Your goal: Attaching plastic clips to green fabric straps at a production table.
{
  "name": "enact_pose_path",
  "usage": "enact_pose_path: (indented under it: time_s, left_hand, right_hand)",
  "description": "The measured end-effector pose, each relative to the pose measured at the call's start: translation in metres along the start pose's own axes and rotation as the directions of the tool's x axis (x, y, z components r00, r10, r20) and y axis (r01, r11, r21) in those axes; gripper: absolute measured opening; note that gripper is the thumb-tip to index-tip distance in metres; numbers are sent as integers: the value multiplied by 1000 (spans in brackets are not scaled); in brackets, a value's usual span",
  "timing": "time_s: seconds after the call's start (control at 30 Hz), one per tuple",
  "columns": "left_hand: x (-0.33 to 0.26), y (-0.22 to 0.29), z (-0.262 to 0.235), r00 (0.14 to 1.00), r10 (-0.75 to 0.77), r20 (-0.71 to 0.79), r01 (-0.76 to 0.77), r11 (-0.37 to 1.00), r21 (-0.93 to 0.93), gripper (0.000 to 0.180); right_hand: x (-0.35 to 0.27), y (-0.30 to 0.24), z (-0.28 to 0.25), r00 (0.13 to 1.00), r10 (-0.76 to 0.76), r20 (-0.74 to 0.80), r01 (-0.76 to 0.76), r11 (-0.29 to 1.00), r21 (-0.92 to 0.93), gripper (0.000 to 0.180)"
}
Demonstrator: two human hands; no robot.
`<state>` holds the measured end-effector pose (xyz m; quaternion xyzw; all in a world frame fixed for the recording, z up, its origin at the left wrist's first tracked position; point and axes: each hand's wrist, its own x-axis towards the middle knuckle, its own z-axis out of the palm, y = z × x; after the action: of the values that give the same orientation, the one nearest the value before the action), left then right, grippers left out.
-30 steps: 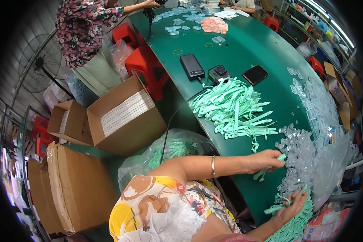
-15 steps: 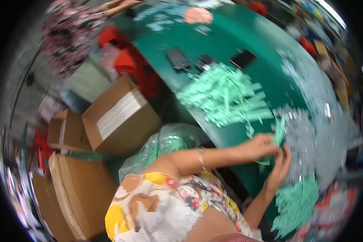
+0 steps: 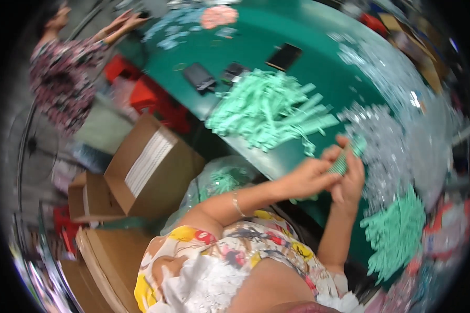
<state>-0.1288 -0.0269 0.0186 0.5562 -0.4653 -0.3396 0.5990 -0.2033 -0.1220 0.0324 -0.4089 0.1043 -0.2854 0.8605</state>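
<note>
In front of my body my two hands meet over the table's near edge. Between them is a folded mint-green strip with a finely ribbed surface. My left hand, a bracelet on its wrist, is closed on the strip's lower part. My right hand wraps the strip from the other side, fingers pointing up. A bit of green pokes out above its fingertips. Beyond the hands lies a loose heap of mint-green strips. A second, more neatly laid pile of green strips sits to the right.
On the green table are clear plastic packets, a black phone and a dark grey case. Open cardboard boxes and a plastic bag of green strips stand at left. Another person stands far left.
My hands have come closer together and wrap more fully round the green strip, which stood upright between the fingertips before. The view has shifted, and more of the other person shows.
</note>
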Motion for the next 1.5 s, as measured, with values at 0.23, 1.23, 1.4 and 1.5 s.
enact_pose_path:
  time_s: [0.23,1.23,1.4,1.5]
  left_hand:
    - [6,10,-9,922,39,386,-43,999,1,23]
    - [87,-86,6,968,238,-81,-140,779,610,22]
    - [89,-85,3,951,243,-192,-135,883,450,17]
    - [83,-81,1,929,284,-235,-194,918,345,15]
  right_hand:
    - [-23,-19,-25,974,-214,-77,210,976,-60,31]
    - [-9,-35,-83,987,158,-1,-157,979,-133,32]
    - [-11,-28,-89,984,176,-10,-176,979,-101,33]
    - [-13,-25,-90,986,169,-5,-169,982,-88,33]
